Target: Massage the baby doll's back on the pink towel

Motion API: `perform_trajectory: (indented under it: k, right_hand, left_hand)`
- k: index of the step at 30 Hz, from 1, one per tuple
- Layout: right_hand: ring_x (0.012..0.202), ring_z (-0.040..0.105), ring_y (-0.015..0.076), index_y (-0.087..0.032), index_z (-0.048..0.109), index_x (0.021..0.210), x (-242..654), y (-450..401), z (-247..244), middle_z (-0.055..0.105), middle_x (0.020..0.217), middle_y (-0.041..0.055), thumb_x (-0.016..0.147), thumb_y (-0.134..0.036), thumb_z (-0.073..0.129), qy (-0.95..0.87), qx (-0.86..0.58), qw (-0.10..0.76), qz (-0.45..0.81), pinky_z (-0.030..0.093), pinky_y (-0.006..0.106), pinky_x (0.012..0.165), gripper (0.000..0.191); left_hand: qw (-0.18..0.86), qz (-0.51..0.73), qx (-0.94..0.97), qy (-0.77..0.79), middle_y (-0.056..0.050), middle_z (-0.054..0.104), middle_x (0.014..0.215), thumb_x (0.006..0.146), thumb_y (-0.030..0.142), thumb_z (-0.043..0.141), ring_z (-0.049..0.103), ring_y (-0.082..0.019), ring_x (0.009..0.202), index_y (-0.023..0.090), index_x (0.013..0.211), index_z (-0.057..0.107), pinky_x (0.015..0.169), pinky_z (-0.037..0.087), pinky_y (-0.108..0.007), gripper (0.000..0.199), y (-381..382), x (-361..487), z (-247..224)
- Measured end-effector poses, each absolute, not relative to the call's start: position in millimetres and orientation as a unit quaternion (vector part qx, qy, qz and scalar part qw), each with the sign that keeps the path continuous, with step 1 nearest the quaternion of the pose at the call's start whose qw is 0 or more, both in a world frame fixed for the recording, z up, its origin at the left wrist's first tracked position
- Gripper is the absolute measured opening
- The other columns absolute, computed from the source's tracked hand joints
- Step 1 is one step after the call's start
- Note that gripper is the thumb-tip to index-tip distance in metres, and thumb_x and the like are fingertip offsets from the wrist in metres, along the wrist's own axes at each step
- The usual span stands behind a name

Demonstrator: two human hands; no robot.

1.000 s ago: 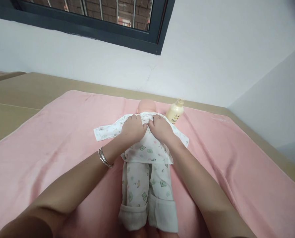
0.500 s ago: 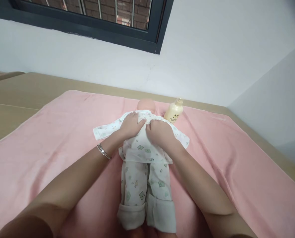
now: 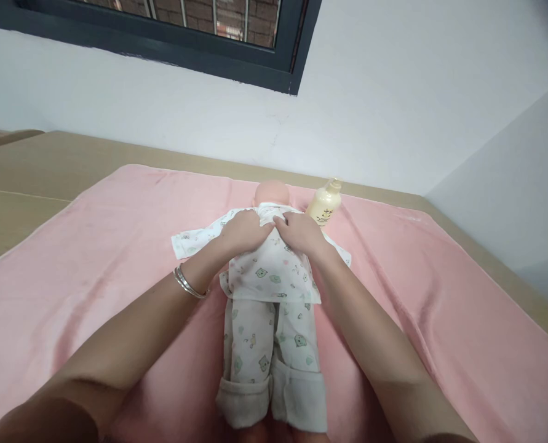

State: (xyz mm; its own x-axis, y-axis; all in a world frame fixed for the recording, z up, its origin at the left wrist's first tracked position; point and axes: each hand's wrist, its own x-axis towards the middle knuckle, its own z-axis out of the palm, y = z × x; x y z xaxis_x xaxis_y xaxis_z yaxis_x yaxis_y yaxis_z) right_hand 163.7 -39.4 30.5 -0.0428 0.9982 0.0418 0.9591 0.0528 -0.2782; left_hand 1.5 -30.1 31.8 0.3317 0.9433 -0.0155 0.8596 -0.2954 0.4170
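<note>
A baby doll lies on the pink blanket with its head toward the wall. It wears a white printed shirt and matching trousers with rolled-up cuffs. My left hand, with silver bangles on the wrist, is closed on the upper left of the shirt front. Opposite it, my right hand has its fingers curled on the upper right of the shirt. The two thumbs nearly meet at the middle of the chest, and the fingertips are partly hidden.
A pale yellow lotion bottle stands beside the doll's head at the right. The pink blanket has folds and covers a wooden surface. Behind are a white wall and a dark-framed window.
My right hand has shifted slightly up, and its thumb has moved nearer the left one. My left hand has curled its fingers more. The view has tilted slightly.
</note>
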Motion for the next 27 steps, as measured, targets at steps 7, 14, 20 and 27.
perform_trajectory:
  k: [7,14,20,27]
  right_hand:
    - [0.077,0.063,0.0217,-0.018,0.067,0.083,152.3,-64.4,53.0,0.074,0.090,0.0105,0.098,-0.036,0.038,-0.720,-0.682,0.077,0.106,0.035,0.030,0.061,0.037]
    - [0.079,0.062,0.0203,-0.019,0.066,0.078,167.4,-45.1,40.5,0.073,0.086,0.0075,0.097,-0.040,0.038,-0.714,-0.675,0.125,0.137,0.034,0.029,0.062,0.040]
    - [0.091,0.065,0.0215,-0.018,0.068,0.094,164.0,-54.1,40.8,0.074,0.102,0.0089,0.100,-0.036,0.036,-0.731,-0.659,0.128,0.125,0.039,0.029,0.070,0.037]
    - [0.076,0.062,0.0223,-0.018,0.065,0.078,144.1,-79.1,63.2,0.071,0.085,0.0109,0.100,-0.029,0.036,-0.736,-0.673,0.007,0.073,0.035,0.032,0.060,0.038]
  left_hand:
    - [0.131,0.138,0.820,0.540,-0.022,0.060,0.140,0.100,0.050,0.022,0.049,-0.031,0.138,0.005,0.118,0.068,0.115,0.039,-0.042,0.067,-6.5,-0.6,2.0]
    - [0.150,0.066,0.799,0.579,-0.019,0.071,0.117,0.100,0.041,0.030,0.068,-0.029,0.103,0.009,0.107,0.070,0.084,0.052,-0.037,0.052,-42.3,10.3,41.9]
    - [0.158,0.059,0.794,0.584,-0.017,0.072,0.115,0.099,0.039,0.033,0.069,-0.030,0.102,0.012,0.108,0.069,0.082,0.052,-0.037,0.046,-51.0,9.4,52.7]
    - [0.158,0.095,0.805,0.564,-0.017,0.073,0.109,0.096,0.046,0.034,0.069,-0.029,0.095,0.014,0.095,0.070,0.078,0.052,-0.037,0.049,-33.1,4.5,37.8]
